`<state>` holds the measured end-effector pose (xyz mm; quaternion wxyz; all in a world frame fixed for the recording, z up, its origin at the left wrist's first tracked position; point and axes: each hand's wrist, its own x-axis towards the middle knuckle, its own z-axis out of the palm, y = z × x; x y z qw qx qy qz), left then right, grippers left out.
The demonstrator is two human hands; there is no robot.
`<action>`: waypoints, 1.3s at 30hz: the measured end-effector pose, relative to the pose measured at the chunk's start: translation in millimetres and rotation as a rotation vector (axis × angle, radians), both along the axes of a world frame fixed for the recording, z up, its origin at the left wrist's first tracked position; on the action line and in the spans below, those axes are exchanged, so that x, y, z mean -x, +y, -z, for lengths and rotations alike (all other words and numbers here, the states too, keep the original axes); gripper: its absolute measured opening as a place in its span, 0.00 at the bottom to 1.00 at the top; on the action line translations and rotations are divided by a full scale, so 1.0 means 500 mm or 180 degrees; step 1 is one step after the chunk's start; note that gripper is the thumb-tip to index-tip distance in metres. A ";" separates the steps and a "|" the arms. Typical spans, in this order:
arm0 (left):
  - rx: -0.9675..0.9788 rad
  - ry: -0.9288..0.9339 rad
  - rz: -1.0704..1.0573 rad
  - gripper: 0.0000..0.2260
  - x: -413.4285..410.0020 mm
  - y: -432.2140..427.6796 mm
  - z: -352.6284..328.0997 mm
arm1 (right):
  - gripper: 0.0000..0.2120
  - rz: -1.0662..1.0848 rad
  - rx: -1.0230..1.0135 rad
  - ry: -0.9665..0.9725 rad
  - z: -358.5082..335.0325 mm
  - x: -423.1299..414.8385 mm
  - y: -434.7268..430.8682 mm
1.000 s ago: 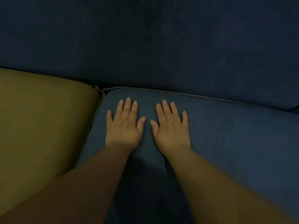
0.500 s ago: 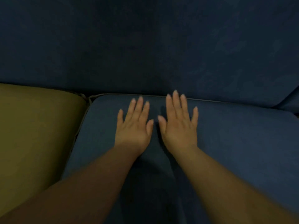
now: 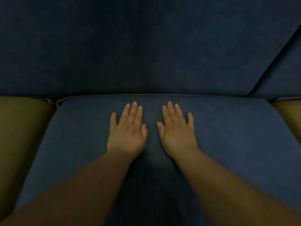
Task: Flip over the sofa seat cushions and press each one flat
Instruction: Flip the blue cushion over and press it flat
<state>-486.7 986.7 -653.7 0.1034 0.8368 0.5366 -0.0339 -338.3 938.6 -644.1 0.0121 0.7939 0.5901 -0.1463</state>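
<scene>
A blue seat cushion [image 3: 236, 136] lies flat in the middle of the sofa, its piped back edge against the backrest. My left hand [image 3: 127, 132] and my right hand [image 3: 176, 132] rest palm down side by side on the rear middle of this cushion, fingers straight and pointing at the backrest, a small gap between the thumbs. An olive seat cushion [image 3: 21, 136] lies to the left of the blue one. Another olive seat cushion [image 3: 288, 115] shows at the right edge.
The dark blue backrest [image 3: 146, 46] fills the upper half of the view. A seam at the upper right marks a second back cushion [image 3: 286, 75]. My forearms cover the front middle of the blue cushion.
Both hands have moved right, from near the blue cushion's left rear corner to its rear middle, and spread slightly apart. The view shifted right, so the right olive cushion came into sight.
</scene>
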 end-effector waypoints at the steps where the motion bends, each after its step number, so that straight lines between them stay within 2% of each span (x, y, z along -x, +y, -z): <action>1: 0.0030 0.0076 -0.0046 0.27 -0.001 0.004 0.000 | 0.29 -0.0029 0.0038 0.0036 0.005 -0.003 0.004; 3: 0.0183 0.0075 -0.0066 0.27 -0.010 0.005 -0.022 | 0.29 -0.0054 0.0024 0.0095 -0.016 -0.007 0.003; 7: -0.0088 -0.0634 0.0083 0.31 -0.095 -0.013 -0.057 | 0.29 0.0216 -0.0831 -0.0012 -0.052 -0.076 -0.021; 12: -0.0069 -0.0074 0.0250 0.32 -0.157 -0.066 0.003 | 0.28 0.0202 -0.0099 -0.0121 0.008 -0.123 -0.076; 15: -0.0032 0.0026 0.0268 0.33 -0.157 -0.067 0.001 | 0.28 0.0185 -0.0101 -0.0073 0.011 -0.120 -0.075; 20: 0.0069 0.0136 0.0241 0.26 -0.163 -0.065 -0.011 | 0.28 0.0139 -0.0140 0.0067 0.010 -0.128 -0.073; 23: -0.0002 -0.0040 0.0182 0.27 -0.168 -0.065 -0.029 | 0.29 0.0086 -0.0206 0.0319 -0.012 -0.146 -0.077; 25: -0.0176 -0.0321 0.0176 0.27 -0.193 -0.066 -0.048 | 0.30 0.0155 -0.0558 0.0324 -0.039 -0.178 -0.085; 28: -0.0284 -0.0734 0.0329 0.26 -0.283 -0.083 -0.072 | 0.30 0.0639 -0.1273 0.0048 -0.062 -0.255 -0.115; 30: -0.0181 -0.0703 0.0486 0.26 -0.339 -0.105 -0.057 | 0.30 0.0734 -0.1117 -0.0118 -0.042 -0.300 -0.145; 32: -0.0064 -0.0332 0.0682 0.26 -0.368 -0.133 -0.024 | 0.30 0.0592 -0.0444 -0.0064 -0.008 -0.324 -0.175; 34: 0.0025 -0.0017 0.0675 0.27 -0.368 -0.135 -0.002 | 0.29 0.0562 -0.0131 0.0026 0.018 -0.332 -0.177; 37: 0.0104 -0.0002 0.0619 0.26 -0.377 -0.132 -0.029 | 0.29 0.0507 -0.0334 0.0079 -0.011 -0.341 -0.171; 39: -0.0091 -0.0327 0.0705 0.26 -0.411 -0.134 -0.056 | 0.30 0.0694 -0.0766 -0.0048 -0.026 -0.371 -0.186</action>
